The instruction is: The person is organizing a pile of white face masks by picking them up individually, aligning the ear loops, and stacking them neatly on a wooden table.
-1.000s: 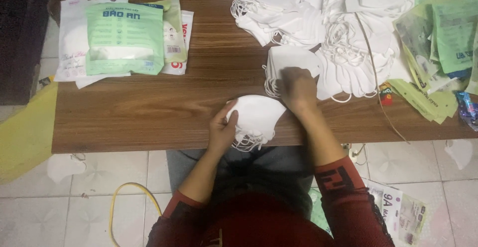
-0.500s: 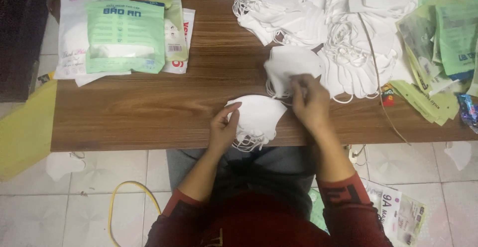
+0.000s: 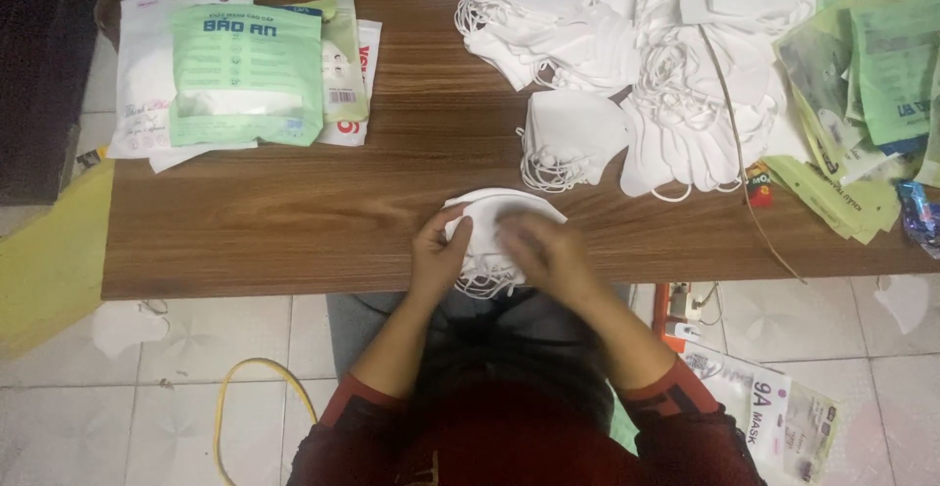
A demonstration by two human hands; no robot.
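A small stack of white folded face masks (image 3: 494, 227) is lying at the near edge of the wooden surface (image 3: 294, 222), and both hands are working on it. The left hand (image 3: 438, 256) is gripping the stack's left end, thumb on top and fingers curled underneath. The right hand (image 3: 548, 251) is pressing down flat across the right half, fingers spread and a little blurred, so whether it is pinching the masks or only pressing on them is not clear. Thin elastic ear loops (image 3: 485, 278) are spilling out below the hands, over the table edge.

These masks are looking very light, soft and limp, a non-woven cloth that probably slides layer on layer, so the stack likely needs holding by the folded body with both hands, not by the stringy loops, which would tangle or stretch.

Just beyond the right hand, another folded mask bundle (image 3: 573, 138) is sitting with its loops bunched at the left. Farther out and to the right, a big loose heap of white masks (image 3: 685, 65) is sprawling. Far right of the hands, green and clear plastic sleeves (image 3: 871, 85) are piling up. Well out to the left, flat, glossy green-and-white mask packets (image 3: 245, 75) are lying.
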